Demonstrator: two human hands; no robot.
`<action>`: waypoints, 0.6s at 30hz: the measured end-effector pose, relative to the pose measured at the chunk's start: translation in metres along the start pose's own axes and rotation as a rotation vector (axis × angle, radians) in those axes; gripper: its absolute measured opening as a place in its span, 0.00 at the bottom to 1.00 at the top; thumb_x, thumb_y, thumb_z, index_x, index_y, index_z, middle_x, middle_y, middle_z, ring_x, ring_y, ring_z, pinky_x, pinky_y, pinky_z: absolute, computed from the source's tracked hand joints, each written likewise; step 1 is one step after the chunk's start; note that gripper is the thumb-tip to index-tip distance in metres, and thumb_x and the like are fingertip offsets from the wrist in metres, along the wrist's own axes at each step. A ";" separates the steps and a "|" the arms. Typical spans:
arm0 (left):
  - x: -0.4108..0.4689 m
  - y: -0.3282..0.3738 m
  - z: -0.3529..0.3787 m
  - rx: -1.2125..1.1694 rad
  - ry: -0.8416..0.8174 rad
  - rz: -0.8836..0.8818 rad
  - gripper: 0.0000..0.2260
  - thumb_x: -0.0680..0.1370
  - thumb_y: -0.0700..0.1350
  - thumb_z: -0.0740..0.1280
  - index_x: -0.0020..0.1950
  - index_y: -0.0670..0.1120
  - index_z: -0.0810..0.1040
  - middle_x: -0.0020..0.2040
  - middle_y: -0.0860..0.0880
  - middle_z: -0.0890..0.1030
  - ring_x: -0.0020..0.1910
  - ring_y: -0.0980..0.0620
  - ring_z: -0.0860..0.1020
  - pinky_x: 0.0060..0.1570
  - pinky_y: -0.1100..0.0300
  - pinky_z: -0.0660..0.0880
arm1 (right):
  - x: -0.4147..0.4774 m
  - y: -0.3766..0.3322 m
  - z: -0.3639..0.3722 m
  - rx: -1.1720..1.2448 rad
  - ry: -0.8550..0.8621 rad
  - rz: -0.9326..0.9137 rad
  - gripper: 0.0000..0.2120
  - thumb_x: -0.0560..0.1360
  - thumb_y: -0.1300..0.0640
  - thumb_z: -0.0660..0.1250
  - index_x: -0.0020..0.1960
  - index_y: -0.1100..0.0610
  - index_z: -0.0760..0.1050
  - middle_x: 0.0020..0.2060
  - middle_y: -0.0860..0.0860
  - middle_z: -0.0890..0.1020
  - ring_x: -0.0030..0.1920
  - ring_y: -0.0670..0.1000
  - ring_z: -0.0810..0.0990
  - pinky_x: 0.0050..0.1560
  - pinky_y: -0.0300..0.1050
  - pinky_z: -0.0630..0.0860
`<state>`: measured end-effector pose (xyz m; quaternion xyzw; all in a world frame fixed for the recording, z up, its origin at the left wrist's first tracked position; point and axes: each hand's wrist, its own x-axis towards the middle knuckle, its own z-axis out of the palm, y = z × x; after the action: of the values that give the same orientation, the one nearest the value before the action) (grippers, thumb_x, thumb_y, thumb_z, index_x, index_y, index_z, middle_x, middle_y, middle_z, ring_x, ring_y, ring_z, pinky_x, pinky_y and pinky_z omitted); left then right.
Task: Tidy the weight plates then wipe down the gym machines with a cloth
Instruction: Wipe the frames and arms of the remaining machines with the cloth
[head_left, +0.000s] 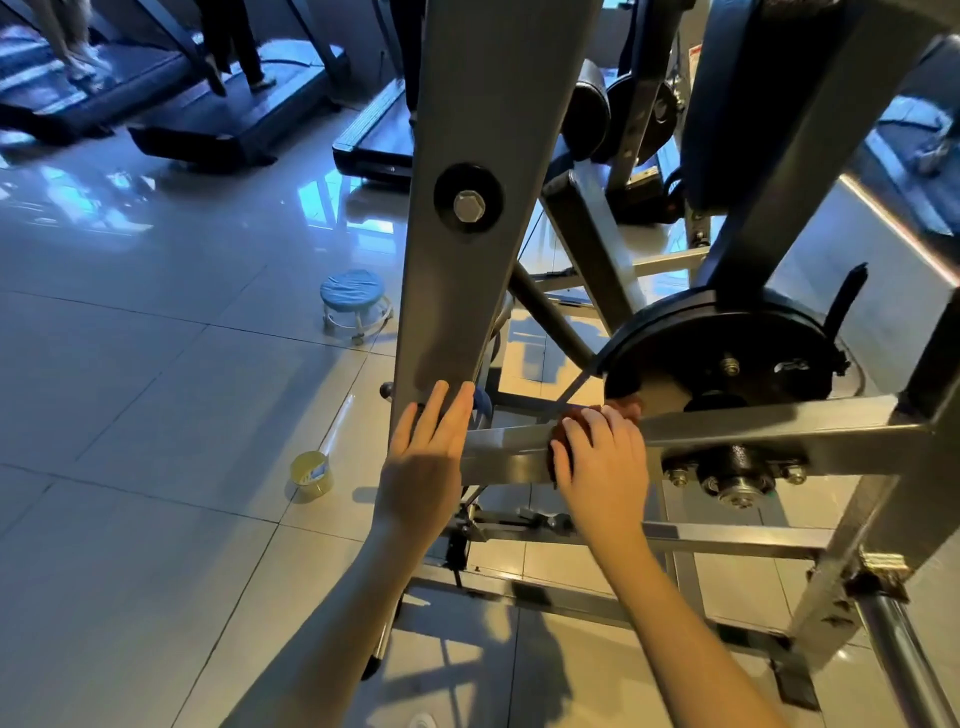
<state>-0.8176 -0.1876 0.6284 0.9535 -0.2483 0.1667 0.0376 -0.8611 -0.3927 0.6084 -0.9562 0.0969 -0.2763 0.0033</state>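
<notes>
**Pale glossy tiles underfoot, one cloth on the machine's crossbar**

One cloth (623, 404), reddish-brown and bunched into a wad, sits on the grey crossbar (753, 428) of a plate-loaded machine. It is mostly covered by the right hand (605, 454), whose fingers curl over it and grip it against the bar. The left hand (426, 457) lies flat, fingers straight and holding nothing, on the foot of the grey upright (457, 270) just beside the crossbar's end.

One black weight plate (727, 338) hangs on the machine directly behind the cloth. A second plate (641, 119) is mounted on equipment farther back.

On the tiled floor (156, 364) to the left stands one small yellow tub (310, 474), open at the top; what it holds cannot be made out. Beyond it is one low stool (353, 296) with a blue cover and castors. Three treadmills (228, 130) line the far side, with people's legs (228, 47) visible on two of them.
</notes>
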 end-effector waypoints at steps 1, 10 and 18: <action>-0.001 0.002 0.000 -0.011 -0.008 -0.007 0.24 0.80 0.47 0.45 0.72 0.41 0.67 0.71 0.42 0.71 0.70 0.41 0.70 0.68 0.49 0.60 | 0.003 -0.011 0.006 -0.012 -0.027 0.027 0.12 0.75 0.52 0.69 0.54 0.58 0.81 0.53 0.56 0.81 0.59 0.59 0.76 0.61 0.57 0.72; -0.003 0.006 0.002 -0.048 0.072 0.006 0.25 0.82 0.49 0.44 0.69 0.39 0.72 0.70 0.42 0.71 0.68 0.40 0.71 0.67 0.47 0.64 | -0.011 -0.001 -0.004 -0.028 -0.040 -0.162 0.20 0.65 0.54 0.79 0.55 0.56 0.82 0.54 0.56 0.82 0.55 0.59 0.79 0.53 0.53 0.76; -0.007 0.018 0.006 -0.075 0.206 0.073 0.21 0.84 0.45 0.47 0.68 0.39 0.72 0.69 0.41 0.72 0.68 0.42 0.72 0.67 0.48 0.65 | -0.006 -0.012 0.006 -0.021 -0.060 -0.040 0.19 0.69 0.54 0.75 0.59 0.57 0.80 0.60 0.58 0.80 0.64 0.62 0.75 0.67 0.59 0.67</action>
<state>-0.8300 -0.2017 0.6201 0.9196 -0.2837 0.2557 0.0925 -0.8608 -0.3802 0.6012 -0.9657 0.0804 -0.2466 -0.0091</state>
